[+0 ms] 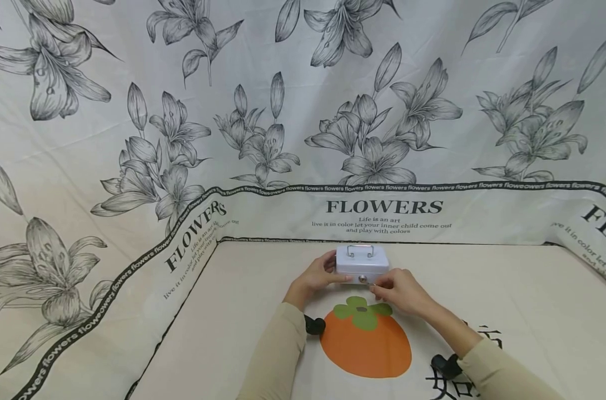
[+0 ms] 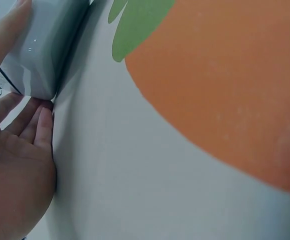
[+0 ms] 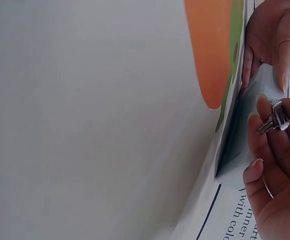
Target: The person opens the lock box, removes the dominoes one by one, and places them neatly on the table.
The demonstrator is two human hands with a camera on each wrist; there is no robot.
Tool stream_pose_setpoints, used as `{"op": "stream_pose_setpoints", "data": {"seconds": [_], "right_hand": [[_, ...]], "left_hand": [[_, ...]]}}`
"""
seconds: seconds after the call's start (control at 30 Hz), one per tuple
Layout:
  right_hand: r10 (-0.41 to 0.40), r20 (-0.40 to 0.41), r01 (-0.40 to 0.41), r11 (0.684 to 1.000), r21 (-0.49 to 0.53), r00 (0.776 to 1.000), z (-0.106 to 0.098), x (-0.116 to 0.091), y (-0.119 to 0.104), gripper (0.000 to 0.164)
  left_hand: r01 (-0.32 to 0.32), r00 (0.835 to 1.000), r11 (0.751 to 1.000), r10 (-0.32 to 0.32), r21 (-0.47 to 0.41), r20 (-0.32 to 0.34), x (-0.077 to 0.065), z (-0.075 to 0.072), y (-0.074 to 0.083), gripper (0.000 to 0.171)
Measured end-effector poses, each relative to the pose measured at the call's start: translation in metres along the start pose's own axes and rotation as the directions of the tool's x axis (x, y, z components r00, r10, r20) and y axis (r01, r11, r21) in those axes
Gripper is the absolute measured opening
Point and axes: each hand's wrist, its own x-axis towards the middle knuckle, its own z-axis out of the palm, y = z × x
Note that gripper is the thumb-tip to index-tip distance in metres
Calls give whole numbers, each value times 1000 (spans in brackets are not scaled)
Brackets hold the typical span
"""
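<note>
"Where's the white box (image 1: 362, 268)?"
"On the counter (image 1: 233, 311), the hanging flowered cloth (image 1: 273, 216) blocking behind, a printed persimmon (image 1: 365, 350) in front."
"And the hands?"
"Left hand (image 1: 317, 276) grips its left side; right hand (image 1: 402, 290) pinches keys (image 3: 277, 119) near the lock (image 1: 362, 279). Whether they touch it, I can't tell."

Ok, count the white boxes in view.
1: the white box stands just beyond the orange fruit print on the tablecloth. The wrist views show parts of that same box; none appears hidden.
</note>
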Motion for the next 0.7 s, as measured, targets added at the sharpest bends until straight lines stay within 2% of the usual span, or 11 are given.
{"op": "stream_pose_setpoints", "data": {"seconds": [0.2, 0.47, 0.7], "right_hand": [[13, -51, -16, 998, -55, 999, 4, 1, -6, 19], [-30, -121, 9, 984, -176, 992, 10, 2, -13, 20], [-59, -139, 30, 979, -200, 989, 13, 5, -18, 22]], "left_hand": [[-2, 1000, 1000, 2, -24, 3, 0, 0, -1, 89], [-3, 1000, 999, 3, -52, 9, 0, -1, -1, 88], [-4, 1000, 999, 4, -35, 7, 1, -1, -1, 88]]}}
